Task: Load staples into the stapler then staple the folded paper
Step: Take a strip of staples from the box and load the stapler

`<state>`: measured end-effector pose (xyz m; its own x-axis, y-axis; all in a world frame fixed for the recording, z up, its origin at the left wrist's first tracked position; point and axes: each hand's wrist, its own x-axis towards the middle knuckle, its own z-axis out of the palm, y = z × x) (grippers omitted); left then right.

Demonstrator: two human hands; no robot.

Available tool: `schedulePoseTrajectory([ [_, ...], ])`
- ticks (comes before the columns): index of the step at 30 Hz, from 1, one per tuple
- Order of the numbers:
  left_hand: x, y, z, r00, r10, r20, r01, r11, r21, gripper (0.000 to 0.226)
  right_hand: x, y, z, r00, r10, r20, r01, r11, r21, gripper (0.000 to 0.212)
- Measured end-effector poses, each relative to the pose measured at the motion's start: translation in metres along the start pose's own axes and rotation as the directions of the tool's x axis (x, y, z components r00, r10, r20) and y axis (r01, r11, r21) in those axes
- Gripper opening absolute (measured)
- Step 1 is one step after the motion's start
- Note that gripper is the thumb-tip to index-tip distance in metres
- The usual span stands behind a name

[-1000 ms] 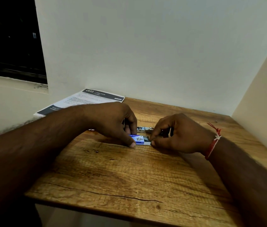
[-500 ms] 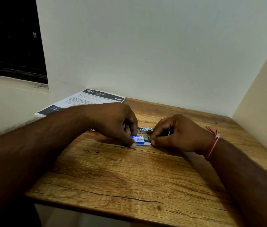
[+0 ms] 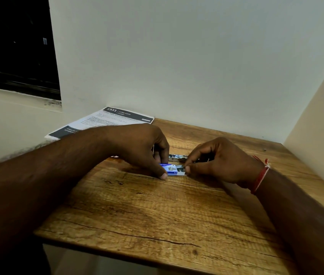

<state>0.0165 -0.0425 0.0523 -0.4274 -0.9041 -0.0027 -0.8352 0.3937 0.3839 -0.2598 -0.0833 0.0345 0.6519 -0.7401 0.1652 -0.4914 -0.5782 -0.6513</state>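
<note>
My left hand (image 3: 139, 147) grips the staple box (image 3: 168, 168) on the table (image 3: 157, 215); my right hand (image 3: 218, 159) pinches its tray (image 3: 181, 172). The stapler (image 3: 176, 157) lies just behind.

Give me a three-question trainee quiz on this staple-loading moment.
1. True or false: the left hand grips the blue staple box.
2. What does the right hand pinch? A) the box's sliding tray B) a pen C) a pair of scissors
3. Fill in: the printed sheet lies at the back ____ corner of the wooden table.
Key: 1 true; 2 A; 3 left.
</note>
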Motion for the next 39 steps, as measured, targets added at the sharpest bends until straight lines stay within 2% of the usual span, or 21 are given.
schedulePoseTrajectory([
  [5, 0.0, -0.001, 0.001, 1.0, -0.001, -0.001, 0.001, 1.0, 0.002, 0.031, -0.003, -0.003, -0.002, 0.996, -0.065, 0.062, 0.071, 0.992, -0.102, 0.009],
  [9, 0.001, -0.001, 0.001, 1.0, 0.002, -0.007, -0.002, 1.0, 0.005, 0.031, -0.004, -0.004, -0.003, 0.995, -0.084, 0.056, 0.091, 0.987, -0.13, 0.008],
  [29, -0.001, 0.002, 0.001, 1.0, -0.001, -0.01, 0.001, 1.0, -0.011, 0.029, -0.001, -0.007, 0.006, 0.999, -0.012, -0.049, 0.007, 0.994, -0.105, 0.002],
  [39, -0.001, 0.002, 0.001, 1.0, -0.002, -0.006, 0.002, 1.0, -0.022, 0.027, 0.0, -0.011, 0.013, 0.995, 0.03, -0.095, -0.041, 0.993, -0.113, 0.016],
])
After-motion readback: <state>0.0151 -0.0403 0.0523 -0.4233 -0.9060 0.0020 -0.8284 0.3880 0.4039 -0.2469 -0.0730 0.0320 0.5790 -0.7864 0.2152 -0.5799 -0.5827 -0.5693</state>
